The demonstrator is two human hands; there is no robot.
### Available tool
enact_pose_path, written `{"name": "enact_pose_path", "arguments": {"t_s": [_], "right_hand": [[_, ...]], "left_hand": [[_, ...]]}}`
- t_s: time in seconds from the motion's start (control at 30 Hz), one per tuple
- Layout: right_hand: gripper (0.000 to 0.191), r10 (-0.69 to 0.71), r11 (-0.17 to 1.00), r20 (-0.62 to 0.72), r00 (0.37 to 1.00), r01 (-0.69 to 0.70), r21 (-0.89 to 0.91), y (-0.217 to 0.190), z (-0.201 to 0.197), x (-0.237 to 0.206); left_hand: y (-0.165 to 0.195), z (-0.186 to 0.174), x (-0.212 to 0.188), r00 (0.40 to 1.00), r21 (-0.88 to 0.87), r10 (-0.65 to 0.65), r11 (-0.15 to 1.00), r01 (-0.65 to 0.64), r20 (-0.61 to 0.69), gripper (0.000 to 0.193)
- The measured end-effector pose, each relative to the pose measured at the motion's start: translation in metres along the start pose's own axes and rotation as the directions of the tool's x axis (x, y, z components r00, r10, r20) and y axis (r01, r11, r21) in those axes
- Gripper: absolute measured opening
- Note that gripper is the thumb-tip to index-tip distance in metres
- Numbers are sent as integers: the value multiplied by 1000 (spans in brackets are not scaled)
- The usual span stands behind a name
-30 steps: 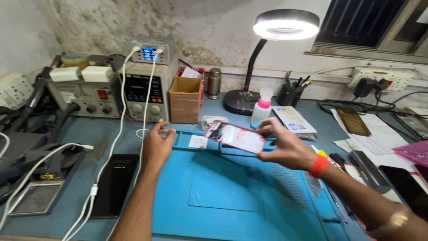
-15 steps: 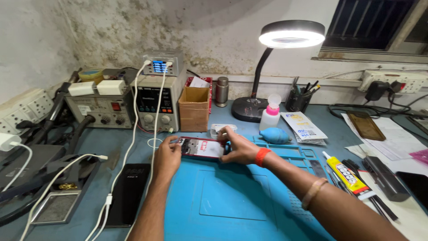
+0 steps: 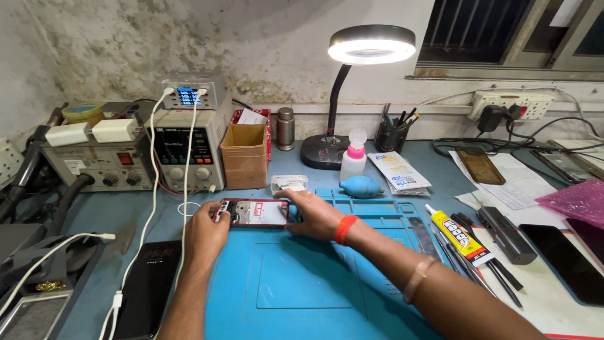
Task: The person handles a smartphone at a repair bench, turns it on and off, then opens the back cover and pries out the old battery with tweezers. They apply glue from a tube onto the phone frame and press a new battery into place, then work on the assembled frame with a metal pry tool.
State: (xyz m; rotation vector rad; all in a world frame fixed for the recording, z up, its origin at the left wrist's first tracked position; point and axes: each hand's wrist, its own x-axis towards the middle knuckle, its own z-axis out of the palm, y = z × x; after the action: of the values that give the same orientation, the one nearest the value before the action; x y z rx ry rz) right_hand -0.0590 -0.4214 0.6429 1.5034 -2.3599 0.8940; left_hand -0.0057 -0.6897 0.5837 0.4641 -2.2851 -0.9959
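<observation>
Nearest me lies one blue mat (image 3: 302, 289), and on its far-left edge sits one phone (image 3: 255, 213), opened, red-rimmed, lying flat and lengthwise across my view. My left hand (image 3: 206, 230) grips its left end, fingers curled round the corner; my right hand (image 3: 318, 214) clasps its right end, thumb on the near edge and fingers over the far one. On that wrist I wear one orange band (image 3: 344, 229), and further up the forearm one thin bracelet (image 3: 418, 281). Left of the mat lies one black phone (image 3: 146, 288), face down, with two white cables (image 3: 151, 189) running past it up to the charger. To my right, off the mat, lie one yellow glue tube (image 3: 461, 235), a few thin black tools (image 3: 491, 277) I cannot count exactly, and one dark phone (image 3: 569, 261) on white paper. Just beyond the opened phone are one small white case (image 3: 289, 183) and one blue air blower (image 3: 360, 187), then one cardboard box (image 3: 244, 155), one pink-capped bottle (image 3: 353, 157) and one steel flask (image 3: 285, 128). Farther left stand two bench units (image 3: 182, 151) side by side, with one small charger (image 3: 187, 94) on top. At the back, one ring lamp (image 3: 371, 45) is lit, one pen cup (image 3: 391, 133) stands beside its base, and one power strip (image 3: 513, 104) hangs on the wall.
</observation>
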Motion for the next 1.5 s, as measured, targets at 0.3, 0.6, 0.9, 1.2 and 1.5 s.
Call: {"name": "enact_pose_path", "arguments": {"t_s": [0.3,0.6,0.9,1.2,1.5], "right_hand": [[41,178,835,-597,782,-441,-330,110,-115,-83],[79,805,361,-382,454,-886,-292,189,-138,-131],[77,750,429,-458,478,-878,-215,222,-160,-167],[58,569,780,-504,650,-621,80,180,-200,-170],[60,78,990,-164,983,-95,-100,54,-118,-89]], "left_hand": [[10,24,-20,990,65,124,991,-119,-73,40],[20,35,-28,954,60,275,961,-269,-121,57],[29,52,-44,964,98,241,968,-231,-114,62],[41,55,-45,984,90,158,984,-151,-80,65],[45,53,-41,978,90,183,981,-174,-103,58]]}}
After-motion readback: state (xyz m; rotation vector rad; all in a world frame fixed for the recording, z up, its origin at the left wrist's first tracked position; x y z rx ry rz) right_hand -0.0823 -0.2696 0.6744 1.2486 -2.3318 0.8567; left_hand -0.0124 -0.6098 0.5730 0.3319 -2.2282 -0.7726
